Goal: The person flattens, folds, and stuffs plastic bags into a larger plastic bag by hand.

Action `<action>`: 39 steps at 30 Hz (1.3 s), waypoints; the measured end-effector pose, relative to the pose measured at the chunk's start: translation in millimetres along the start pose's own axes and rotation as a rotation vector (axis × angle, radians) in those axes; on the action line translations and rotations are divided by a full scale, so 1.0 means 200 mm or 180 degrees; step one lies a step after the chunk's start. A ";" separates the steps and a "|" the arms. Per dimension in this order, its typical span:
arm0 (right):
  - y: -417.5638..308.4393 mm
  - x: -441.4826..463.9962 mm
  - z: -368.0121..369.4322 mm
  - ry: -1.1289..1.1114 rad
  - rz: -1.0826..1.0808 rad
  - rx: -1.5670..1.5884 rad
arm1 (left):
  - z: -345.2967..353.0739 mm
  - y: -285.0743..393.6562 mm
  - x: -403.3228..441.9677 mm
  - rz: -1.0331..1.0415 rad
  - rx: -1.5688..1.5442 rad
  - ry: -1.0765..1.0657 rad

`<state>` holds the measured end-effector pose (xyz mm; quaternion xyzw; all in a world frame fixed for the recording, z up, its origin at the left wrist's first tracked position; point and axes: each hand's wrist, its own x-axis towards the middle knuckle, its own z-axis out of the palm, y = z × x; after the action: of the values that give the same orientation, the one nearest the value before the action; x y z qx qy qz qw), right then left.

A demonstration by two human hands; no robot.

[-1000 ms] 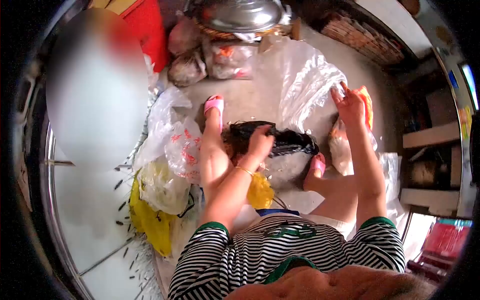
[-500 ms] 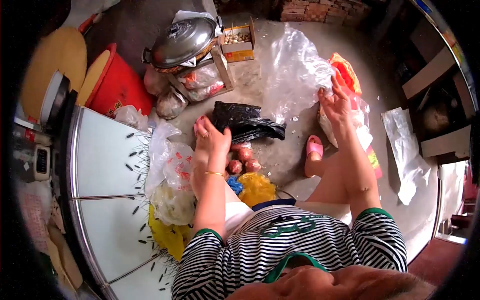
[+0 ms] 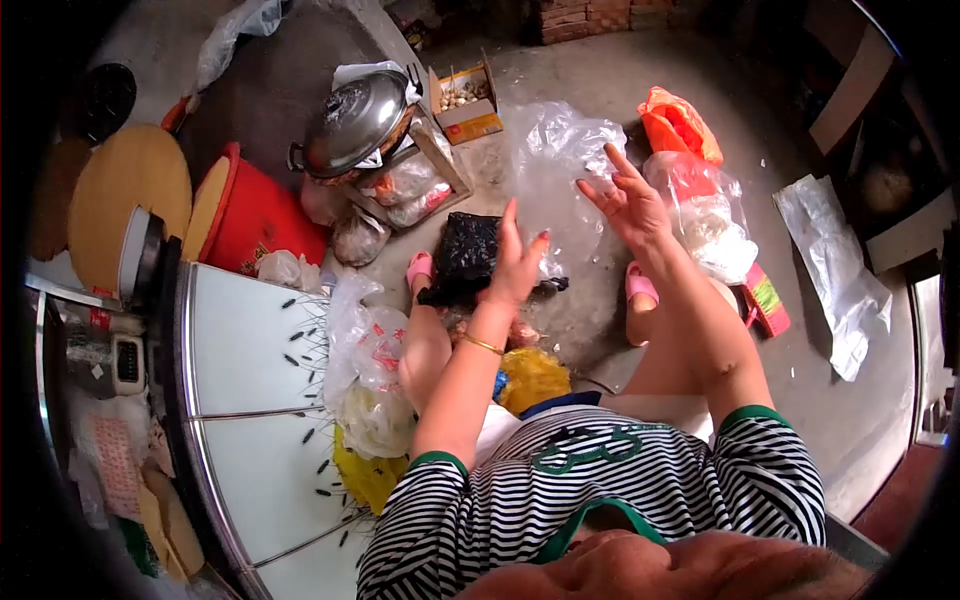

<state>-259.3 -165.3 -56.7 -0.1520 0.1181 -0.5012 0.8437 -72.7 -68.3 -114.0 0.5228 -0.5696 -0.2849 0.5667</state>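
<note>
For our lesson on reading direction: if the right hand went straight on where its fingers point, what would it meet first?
Probably the clear plastic ahead of the right hand, though the hand's height above it is unclear.

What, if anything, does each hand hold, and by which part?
Nothing appears to be held. The left hand is open in front of the crumpled black plastic bag; the right hand, spread open, is near the crumpled clear plastic film.
</note>
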 end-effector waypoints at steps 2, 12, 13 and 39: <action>0.03 0.02 -0.06 -0.0404 0.0100 0.0154 | 0.07 0.11 -0.02 0.0025 0.0908 0.0066; -0.20 0.05 -0.12 0.0446 -0.2263 -0.5847 | -0.41 0.14 0.06 -0.0881 0.1176 0.0439; -0.20 0.05 -0.12 0.0439 -0.2265 -0.6023 | -0.44 0.18 0.09 -0.0831 0.0654 0.0641; 0.32 -0.17 0.03 -0.2258 -0.0861 -0.4305 | -0.01 0.29 0.01 -0.1161 -0.1211 0.1300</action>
<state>-220.8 -105.6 -74.5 -0.7985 0.1016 -0.3400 0.4863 -86.7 -53.5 -58.9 0.5473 -0.2779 -0.3721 0.6963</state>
